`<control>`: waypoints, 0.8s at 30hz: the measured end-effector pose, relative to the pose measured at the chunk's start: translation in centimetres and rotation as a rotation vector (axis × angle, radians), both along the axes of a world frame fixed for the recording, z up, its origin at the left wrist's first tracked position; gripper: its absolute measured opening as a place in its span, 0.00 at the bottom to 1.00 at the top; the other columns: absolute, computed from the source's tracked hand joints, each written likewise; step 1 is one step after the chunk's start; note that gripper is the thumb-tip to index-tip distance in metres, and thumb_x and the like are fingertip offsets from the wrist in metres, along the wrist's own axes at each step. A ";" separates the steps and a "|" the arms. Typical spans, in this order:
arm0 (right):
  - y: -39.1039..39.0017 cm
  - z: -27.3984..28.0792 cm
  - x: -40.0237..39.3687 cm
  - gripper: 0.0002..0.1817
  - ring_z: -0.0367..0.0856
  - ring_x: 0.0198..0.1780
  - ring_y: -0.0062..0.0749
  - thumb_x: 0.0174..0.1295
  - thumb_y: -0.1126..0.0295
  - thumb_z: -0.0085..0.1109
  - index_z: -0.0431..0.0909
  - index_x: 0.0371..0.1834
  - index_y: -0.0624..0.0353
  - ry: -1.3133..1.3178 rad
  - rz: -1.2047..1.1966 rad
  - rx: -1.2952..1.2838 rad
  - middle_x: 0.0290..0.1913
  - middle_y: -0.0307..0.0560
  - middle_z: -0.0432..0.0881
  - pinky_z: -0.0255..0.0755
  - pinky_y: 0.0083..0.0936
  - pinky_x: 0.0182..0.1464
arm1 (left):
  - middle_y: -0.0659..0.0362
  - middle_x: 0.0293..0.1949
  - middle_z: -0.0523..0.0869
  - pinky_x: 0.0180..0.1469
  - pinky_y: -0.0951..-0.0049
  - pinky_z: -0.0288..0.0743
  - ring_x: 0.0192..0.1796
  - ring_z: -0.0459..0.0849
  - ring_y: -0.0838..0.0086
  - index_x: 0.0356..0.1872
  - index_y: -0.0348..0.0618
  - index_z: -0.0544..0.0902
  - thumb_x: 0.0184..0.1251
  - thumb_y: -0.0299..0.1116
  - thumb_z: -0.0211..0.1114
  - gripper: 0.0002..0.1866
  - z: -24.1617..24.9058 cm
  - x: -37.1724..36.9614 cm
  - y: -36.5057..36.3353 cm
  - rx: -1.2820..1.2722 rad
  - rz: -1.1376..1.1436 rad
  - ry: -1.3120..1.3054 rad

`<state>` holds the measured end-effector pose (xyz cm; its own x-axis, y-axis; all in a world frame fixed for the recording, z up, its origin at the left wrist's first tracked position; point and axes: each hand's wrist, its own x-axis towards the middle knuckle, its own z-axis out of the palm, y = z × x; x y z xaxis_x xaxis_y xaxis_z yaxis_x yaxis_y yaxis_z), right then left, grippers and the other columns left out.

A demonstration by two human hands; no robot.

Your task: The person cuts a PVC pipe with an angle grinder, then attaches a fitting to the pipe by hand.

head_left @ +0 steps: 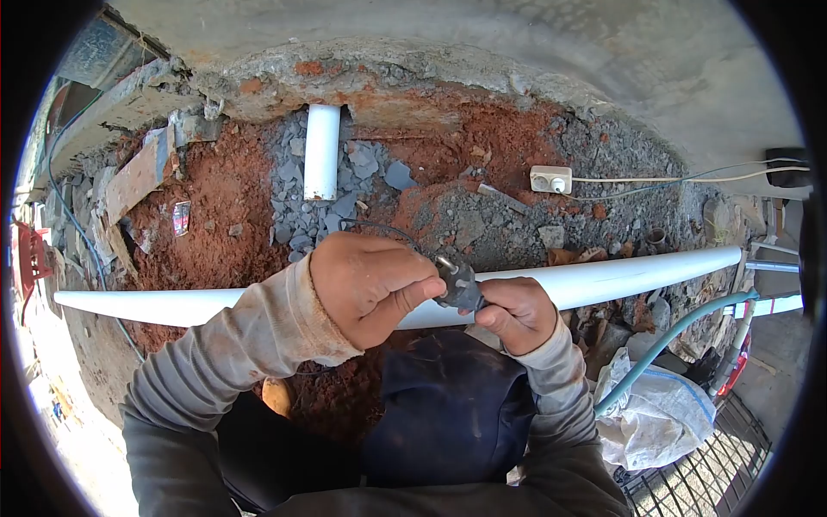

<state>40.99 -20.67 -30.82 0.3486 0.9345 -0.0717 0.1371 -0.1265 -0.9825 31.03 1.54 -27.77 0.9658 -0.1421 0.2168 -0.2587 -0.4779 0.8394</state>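
In the middle of the head view, both my hands hold a dark grey electrical plug [458,287] above a long white pipe. My left hand [370,289] pinches the plug from the left, fingers curled, with a metal pin showing beside the fingertips. A thin dark cord [383,227] loops out behind that hand. From the other side, my right hand [521,312] grips the plug's right end between thumb and fingers. The long white pipe [620,277] runs crosswise beneath, partly hidden by my left forearm and hands.
A short white pipe [322,155] juts from the wall base over grey rubble. On the dirt at right lies a white power socket [550,179] with a plug in it. A green hose [668,336] curves over a white sack [659,409]. Broken tile pieces [138,177] lean at left.
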 end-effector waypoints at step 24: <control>-0.6 0.1 0.0 0.22 0.75 0.23 0.26 0.64 0.55 0.53 0.77 0.37 0.68 0.111 -0.089 -0.006 0.24 0.46 0.76 0.66 0.22 0.27 | 0.52 0.33 0.84 0.32 0.75 0.76 0.32 0.83 0.69 0.39 0.38 0.84 0.48 0.21 0.70 0.13 1.5 0.1 -1.1 -0.226 0.079 -0.035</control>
